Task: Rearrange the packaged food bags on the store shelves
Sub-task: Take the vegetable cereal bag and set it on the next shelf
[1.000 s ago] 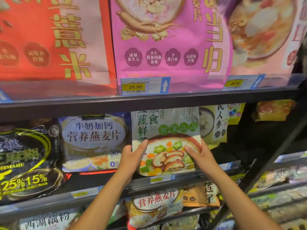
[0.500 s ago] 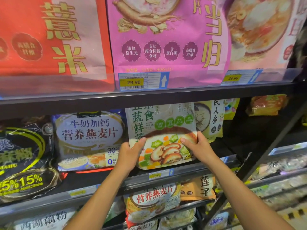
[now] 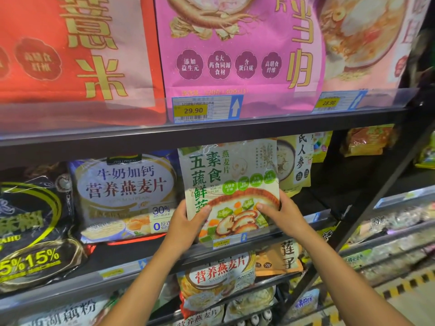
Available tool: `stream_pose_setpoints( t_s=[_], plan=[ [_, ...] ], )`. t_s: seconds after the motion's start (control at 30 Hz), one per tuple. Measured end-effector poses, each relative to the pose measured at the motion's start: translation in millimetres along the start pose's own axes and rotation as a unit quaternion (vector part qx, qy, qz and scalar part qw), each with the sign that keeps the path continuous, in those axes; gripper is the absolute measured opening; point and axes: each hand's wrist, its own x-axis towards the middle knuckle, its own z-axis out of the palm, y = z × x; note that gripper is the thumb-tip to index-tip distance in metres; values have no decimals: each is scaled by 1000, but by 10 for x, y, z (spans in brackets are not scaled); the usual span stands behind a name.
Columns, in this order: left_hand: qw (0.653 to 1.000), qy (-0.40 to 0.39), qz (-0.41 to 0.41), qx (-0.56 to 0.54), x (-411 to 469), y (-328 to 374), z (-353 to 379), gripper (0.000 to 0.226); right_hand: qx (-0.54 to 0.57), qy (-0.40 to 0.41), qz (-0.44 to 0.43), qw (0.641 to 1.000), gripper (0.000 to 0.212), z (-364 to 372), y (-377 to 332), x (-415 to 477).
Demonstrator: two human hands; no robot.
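Head view: green vegetable oat bag (image 3: 231,184) upright at the middle shelf (image 3: 146,260) front, pinched at its lower corners. Left hand (image 3: 188,220) holds the lower-left edge, thumb on the face; right hand (image 3: 281,212) holds the lower-right. Just left of the grip, a white-blue oat bag (image 3: 122,196); further left, a black bag (image 3: 33,229). Right of the grip, partly behind the held bag, a yellow ginseng bag (image 3: 296,163). Above, a pink bag (image 3: 235,50) with a price tag (image 3: 204,109).
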Motion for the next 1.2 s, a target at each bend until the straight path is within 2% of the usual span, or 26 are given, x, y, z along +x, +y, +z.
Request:
stream_pose_setpoints(
  t_s=[0.23, 0.3, 0.4, 0.5, 0.63, 0.77, 1.03, 1.2],
  plan=[
    [999, 9, 30, 9, -137, 124, 10, 28, -15, 49, -5, 999, 53, 44, 13, -115],
    [998, 19, 43, 40, -210, 161, 15, 30, -15, 54, -9, 998, 59, 27, -5, -188],
    [996, 38, 45, 66, -382, 204, 36, 44, -4, 50, -9, 999, 74, -61, 21, -328],
    [990, 59, 60, 113, -648, 214, 66, 64, 4, 50, 4, 999, 79, -214, 66, -549],
    [950, 121, 97, 272, -1029, 127, 142, 88, -14, 43, -4, 999, 76, -487, 220, -915],
    [902, 155, 152, 373, -1354, 90, 450, 91, -46, 42, -6, 998, 74, -830, 456, -1335],
    [846, 47, 236, 476, -1686, 15, 1658, 80, -164, 82, -18, 983, 79, -1744, 1036, -2222],
    [843, -33, 258, 472, -1798, 105, 2660, 81, -202, 124, -3, 971, 75, -2394, 1252, -2750]
  ],
)
